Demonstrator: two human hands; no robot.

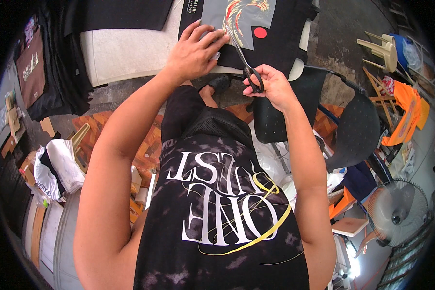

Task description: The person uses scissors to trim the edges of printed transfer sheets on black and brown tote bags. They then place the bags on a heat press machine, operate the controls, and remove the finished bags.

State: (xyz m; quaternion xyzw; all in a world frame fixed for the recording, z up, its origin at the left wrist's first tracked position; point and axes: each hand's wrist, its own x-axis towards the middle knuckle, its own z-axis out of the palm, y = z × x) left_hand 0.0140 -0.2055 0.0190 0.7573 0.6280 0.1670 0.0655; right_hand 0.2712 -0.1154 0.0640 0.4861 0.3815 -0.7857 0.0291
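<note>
The left hand point(195, 50) is lying on a grey printed panel with a red and cream wave pattern point(215, 21), which is sitting on a flat black cloth garment point(282, 53) at the far side of the scene. Its fingers are spreading and bending a little, the thumb is staying apart, and I am not seeing it closed around anything. The right hand point(270, 86), nearer and to the right, is curling its fingers around the black handles of long steel scissors point(247, 65). The blades are pointing far and left, and their tips are reaching the panel just beside the left fingertips. How wide the blades are opening, I cannot tell.

The garment is resting on a white smooth-topped table point(125, 55), with the print facing up. For careful work here, I think the left hand should be pressing the cloth flat, while its fingertips are keeping out of the blade line. The scissors should be lying low, making small snips with the tips only, because one long cut could be catching the print or the cloth below it.
</note>
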